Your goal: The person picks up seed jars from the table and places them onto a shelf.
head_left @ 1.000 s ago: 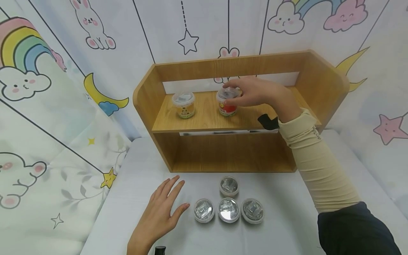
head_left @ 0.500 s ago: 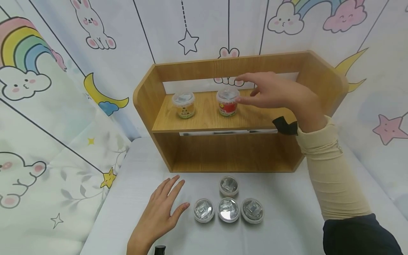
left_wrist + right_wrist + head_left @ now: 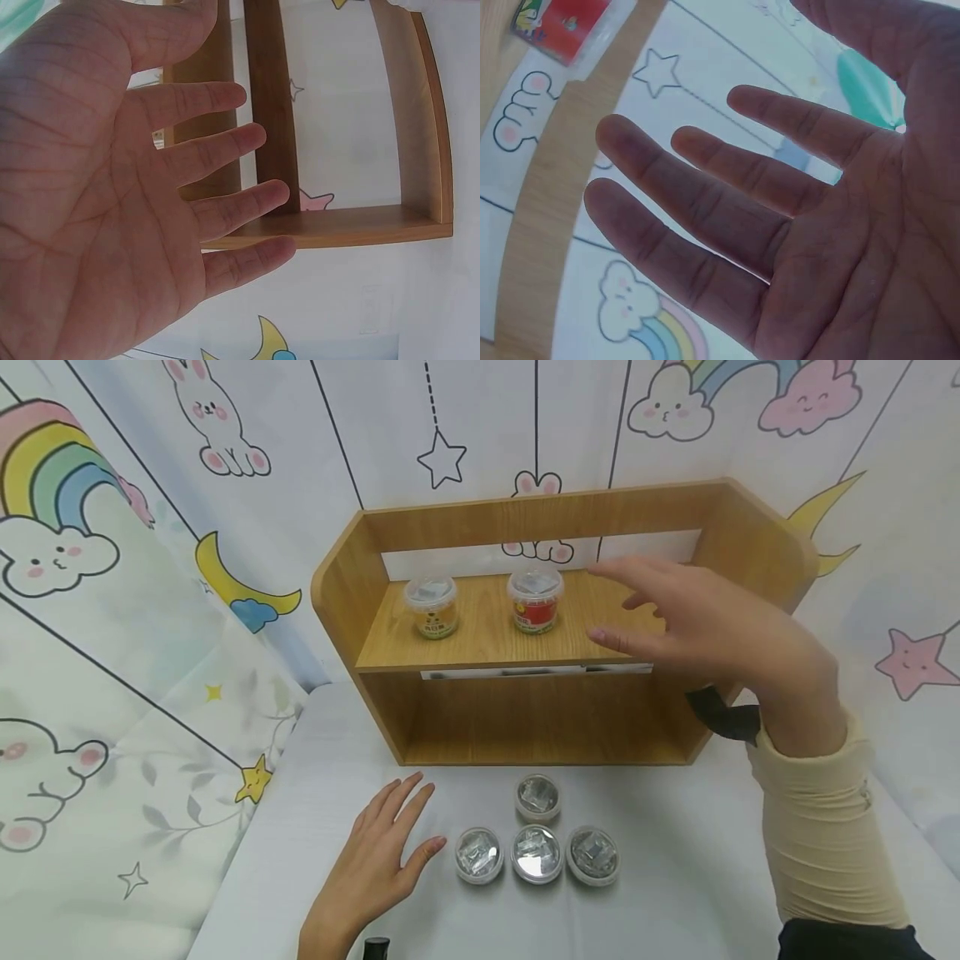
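Note:
My right hand [image 3: 712, 618] hovers in front of the right part of the wooden shelf, fingers spread and nothing held. To its left on the upper board stands a lidded plastic cup with a red label [image 3: 535, 600], apart from the fingertips; the right wrist view shows this red-labelled cup [image 3: 566, 30] at the top left. Farther left on the same board is a lidded cup with a yellow label [image 3: 432, 607]. My left hand [image 3: 375, 852] is over the table's left side with straight fingers, holding nothing; its bare palm [image 3: 112, 195] fills the left wrist view.
Several lidded cups, among them a rear cup [image 3: 537, 798] and a right cup [image 3: 593, 857], stand on the white table [image 3: 675, 860] before the wooden shelf [image 3: 547, 718]. A black-capped object [image 3: 377, 948] shows at the bottom edge. Patterned cloth [image 3: 150, 735] hangs behind and left.
My right hand has let go of the red-labelled cup and drawn back to the right and down. The cup stays on the upper board. My left hand has not moved.

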The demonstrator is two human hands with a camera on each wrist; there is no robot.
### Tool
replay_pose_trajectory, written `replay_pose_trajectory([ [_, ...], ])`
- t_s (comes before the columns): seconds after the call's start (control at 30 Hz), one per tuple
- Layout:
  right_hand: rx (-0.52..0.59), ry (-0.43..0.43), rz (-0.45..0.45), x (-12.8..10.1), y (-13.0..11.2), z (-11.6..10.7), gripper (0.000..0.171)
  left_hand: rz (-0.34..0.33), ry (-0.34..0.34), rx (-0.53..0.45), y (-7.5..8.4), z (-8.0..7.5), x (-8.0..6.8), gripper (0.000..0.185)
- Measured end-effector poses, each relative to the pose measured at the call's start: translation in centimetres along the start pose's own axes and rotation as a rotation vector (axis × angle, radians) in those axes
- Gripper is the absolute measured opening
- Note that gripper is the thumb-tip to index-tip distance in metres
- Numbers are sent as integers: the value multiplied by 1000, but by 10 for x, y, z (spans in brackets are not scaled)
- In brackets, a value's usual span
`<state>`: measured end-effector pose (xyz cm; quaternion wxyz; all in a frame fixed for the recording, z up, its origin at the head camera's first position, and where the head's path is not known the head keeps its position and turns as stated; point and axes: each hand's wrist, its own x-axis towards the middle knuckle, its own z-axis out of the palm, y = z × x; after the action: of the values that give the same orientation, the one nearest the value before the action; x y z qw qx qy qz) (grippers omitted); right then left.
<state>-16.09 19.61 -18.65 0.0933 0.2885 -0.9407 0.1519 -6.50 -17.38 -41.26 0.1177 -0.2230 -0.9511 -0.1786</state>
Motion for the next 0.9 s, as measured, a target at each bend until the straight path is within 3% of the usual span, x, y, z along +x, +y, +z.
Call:
replay_pose_trajectory([
  [0.27, -1, 104, -63, -31, -10, 4, 73, 10, 13, -2, -1, 2, 0, 62],
  [0.4, -7, 121, -45, -46, -14, 8, 74, 7, 15, 4, -1, 3, 0, 63],
  [0.63, -91, 203, -103, -74, -9, 29, 75, 10, 24, 6, -1, 3, 0, 63],
  [0.9, -73, 145, 14, -99, -7, 52, 77, 20, 23, 7, -1, 5, 2, 62],
])
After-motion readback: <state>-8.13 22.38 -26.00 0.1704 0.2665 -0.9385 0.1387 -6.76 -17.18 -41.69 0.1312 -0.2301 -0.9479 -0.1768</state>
